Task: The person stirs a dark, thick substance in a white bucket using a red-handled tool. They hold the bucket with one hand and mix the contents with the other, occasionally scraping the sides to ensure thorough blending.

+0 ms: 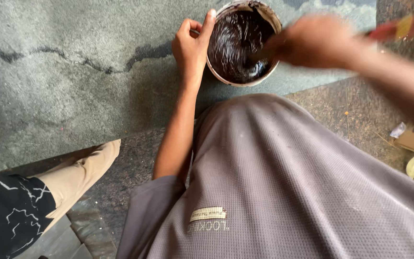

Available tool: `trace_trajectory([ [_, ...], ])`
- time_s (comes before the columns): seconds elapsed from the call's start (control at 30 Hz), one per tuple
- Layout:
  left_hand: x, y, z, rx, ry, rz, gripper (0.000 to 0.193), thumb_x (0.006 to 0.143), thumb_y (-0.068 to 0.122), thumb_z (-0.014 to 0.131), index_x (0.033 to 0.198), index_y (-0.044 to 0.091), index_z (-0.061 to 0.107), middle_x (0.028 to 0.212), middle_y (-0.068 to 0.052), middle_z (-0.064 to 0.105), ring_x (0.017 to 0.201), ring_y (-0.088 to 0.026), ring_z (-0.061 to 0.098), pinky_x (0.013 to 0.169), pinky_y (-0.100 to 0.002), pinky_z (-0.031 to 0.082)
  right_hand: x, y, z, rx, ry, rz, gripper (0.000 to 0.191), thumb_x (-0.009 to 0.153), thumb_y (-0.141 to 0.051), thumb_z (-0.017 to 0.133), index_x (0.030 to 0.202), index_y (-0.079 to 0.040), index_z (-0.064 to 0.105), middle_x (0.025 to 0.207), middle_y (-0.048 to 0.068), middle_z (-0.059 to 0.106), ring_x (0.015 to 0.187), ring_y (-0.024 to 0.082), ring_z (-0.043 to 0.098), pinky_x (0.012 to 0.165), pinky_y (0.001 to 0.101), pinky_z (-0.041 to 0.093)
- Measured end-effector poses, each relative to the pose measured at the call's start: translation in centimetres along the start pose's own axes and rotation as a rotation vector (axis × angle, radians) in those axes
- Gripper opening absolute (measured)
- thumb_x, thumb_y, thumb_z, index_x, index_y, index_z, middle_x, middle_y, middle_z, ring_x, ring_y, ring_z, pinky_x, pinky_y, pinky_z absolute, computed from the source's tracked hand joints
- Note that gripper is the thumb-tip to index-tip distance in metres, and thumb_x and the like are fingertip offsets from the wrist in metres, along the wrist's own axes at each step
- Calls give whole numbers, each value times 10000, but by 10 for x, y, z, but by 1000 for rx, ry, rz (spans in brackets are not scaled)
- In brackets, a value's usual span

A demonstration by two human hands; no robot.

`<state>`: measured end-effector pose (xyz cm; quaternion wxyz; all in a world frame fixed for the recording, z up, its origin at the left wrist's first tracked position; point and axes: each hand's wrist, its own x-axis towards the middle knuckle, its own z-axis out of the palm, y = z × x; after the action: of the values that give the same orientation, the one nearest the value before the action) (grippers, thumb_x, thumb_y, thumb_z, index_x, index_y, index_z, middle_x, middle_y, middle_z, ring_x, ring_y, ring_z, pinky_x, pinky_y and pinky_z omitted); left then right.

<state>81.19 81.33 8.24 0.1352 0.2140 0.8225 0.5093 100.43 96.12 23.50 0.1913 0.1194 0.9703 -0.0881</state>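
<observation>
Your left hand (191, 45) rests against the outer wall of the round tub (274, 19), fingers loosely curled, thumb lying up along its rim; it steadies rather than grips. The tub sits just beyond those fingers, toward your right, full of glossy, thick black paste (238, 45). Your right hand (315, 41) is blurred above the far rim, closed on a stick (398, 28) whose red and yellow handle slants up and away, its lower end dipping into the paste. The floor (73, 96) is rough, cracked grey stone.

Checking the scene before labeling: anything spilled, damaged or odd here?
A dark crack runs across the grey floor toward the left hand steadying the tub of black paste. No spill is visible. The right hand is motion-blurred.
</observation>
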Motion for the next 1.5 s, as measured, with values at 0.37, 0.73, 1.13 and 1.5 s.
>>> trace_trajectory([
  [0.37, -6, 7, 2, -27, 6, 5, 527, 857, 567, 750, 710, 72, 649, 576, -2, 646, 539, -101, 622, 520, -281, 477, -5, 24, -3, 258, 41, -30, 289, 960, -419, 606, 1165, -277, 752, 615, 26, 635, 430, 208, 601, 396, 366, 463],
  [0.73, -6, 6, 5, -37, -9, 12, 538, 869, 608, 712, 706, 99, 648, 566, 9, 661, 520, -80, 658, 482, -258, 492, -8, 11, 76, -119, -45, 44, 249, 1126, -269, 486, 1171, -164, 707, 527, 32, 592, 396, 176, 562, 355, 352, 402],
  [1.13, -5, 3, 6, -73, 6, 15, 552, 857, 619, 724, 687, 100, 642, 549, 19, 651, 507, -71, 637, 474, -248, 473, -23, 56, 40, 673, -10, 59, 320, 981, -292, 722, 1224, -93, 780, 660, 98, 688, 460, 176, 549, 394, 337, 412],
  [1.5, 2, -13, 2, -127, -65, -10, 589, 848, 672, 703, 675, 113, 636, 530, 34, 595, 464, -53, 567, 451, -225, 441, -17, 1, 2, -124, 378, -42, 308, 1061, -90, 584, 1243, -215, 800, 753, 44, 708, 584, 142, 579, 458, 303, 443],
])
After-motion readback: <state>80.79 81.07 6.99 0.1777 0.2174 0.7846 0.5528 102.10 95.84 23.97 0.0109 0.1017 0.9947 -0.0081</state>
